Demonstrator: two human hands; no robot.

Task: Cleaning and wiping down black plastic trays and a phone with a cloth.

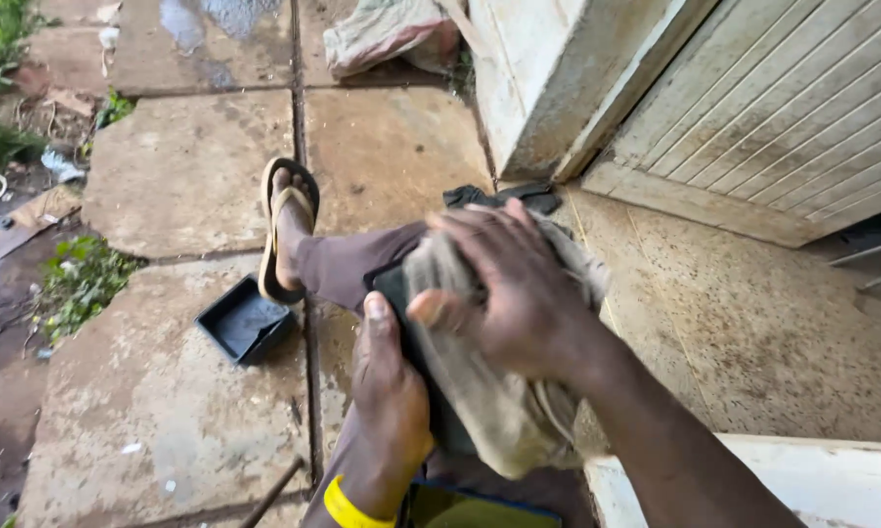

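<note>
My left hand (387, 391), with a yellow band at the wrist, grips a flat dark object (394, 288) from below, thumb along its edge. My right hand (514, 288) presses a crumpled grey-beige cloth (489, 391) over that dark object, fingers curled into the fabric. Both hands are held above my outstretched leg in purple-brown trousers (348, 264). Most of the dark object is hidden under the cloth, so I cannot tell what it is.
My foot in a sandal (286, 230) rests on stone paving slabs (181, 176). A small black square tray (243, 320) lies beside it. A white door frame (548, 78) and panelled door (783, 108) stand at right, with weeds (79, 279) and litter at left.
</note>
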